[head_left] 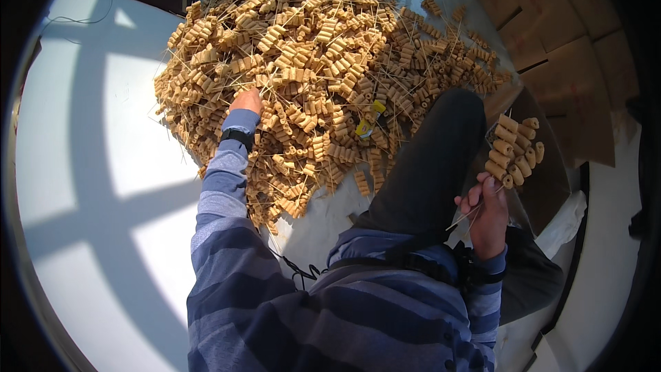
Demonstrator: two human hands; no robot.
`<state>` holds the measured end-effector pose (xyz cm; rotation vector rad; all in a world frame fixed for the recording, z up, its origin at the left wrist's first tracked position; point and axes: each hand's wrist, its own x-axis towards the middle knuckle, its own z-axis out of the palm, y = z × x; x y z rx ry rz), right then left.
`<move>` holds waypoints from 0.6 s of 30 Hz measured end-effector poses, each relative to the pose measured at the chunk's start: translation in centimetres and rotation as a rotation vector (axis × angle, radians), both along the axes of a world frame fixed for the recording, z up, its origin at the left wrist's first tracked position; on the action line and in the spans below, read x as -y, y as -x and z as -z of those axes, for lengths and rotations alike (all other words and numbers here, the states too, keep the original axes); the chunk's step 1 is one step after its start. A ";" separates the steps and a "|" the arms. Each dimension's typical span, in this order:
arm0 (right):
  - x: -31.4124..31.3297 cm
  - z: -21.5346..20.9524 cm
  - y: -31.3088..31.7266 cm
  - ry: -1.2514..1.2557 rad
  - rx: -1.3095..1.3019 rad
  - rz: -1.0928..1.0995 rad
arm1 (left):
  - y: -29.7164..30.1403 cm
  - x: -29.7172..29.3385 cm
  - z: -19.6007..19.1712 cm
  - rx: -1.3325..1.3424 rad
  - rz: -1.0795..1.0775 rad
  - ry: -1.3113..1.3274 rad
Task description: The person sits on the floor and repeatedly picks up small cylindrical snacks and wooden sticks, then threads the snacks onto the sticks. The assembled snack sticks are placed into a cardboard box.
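Big pile of tan skewered rolls on thin sticks sits on a white floor, w/ sun patches and window-bar shadows across it. Pile fills the top middle; its L edge ends near the bright floor, so lots of open room to the L and bottom L. Loose rolls spill toward the R edge, next to flat cardboard sheets.

L hand reaches into the pile's L side. Its fingers are buried in the rolls, so can't tell if they are spread or pinching. Blue striped sleeve and a dark wrist band behind it.

R hand is low on the R, well apart from the pile. Its fingers are pressed together, pinching thin sticks of a small bunch of rolls held up above the hand.

Dark trouser knee lies between the two hands, touching the pile's lower edge. A small yellow tag lies in the pile just beside the knee.
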<state>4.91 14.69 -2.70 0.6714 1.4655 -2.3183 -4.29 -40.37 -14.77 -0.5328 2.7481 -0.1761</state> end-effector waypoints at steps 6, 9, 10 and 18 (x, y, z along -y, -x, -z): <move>-0.1 -0.7 -0.4 0.042 -0.015 -0.070 | -4.8 1.6 -5.1 -0.262 -0.320 -0.456; -0.1 -1.2 -0.8 0.056 -0.052 -0.101 | -6.1 1.2 -5.4 -0.293 -0.672 -1.044; 0.0 -1.3 -1.1 0.070 -0.050 -0.107 | -6.5 0.5 -5.4 -0.319 -0.785 -1.181; 0.4 -2.0 -0.8 0.133 -0.096 -0.117 | -8.7 -19.8 -10.1 -0.219 -0.417 -2.129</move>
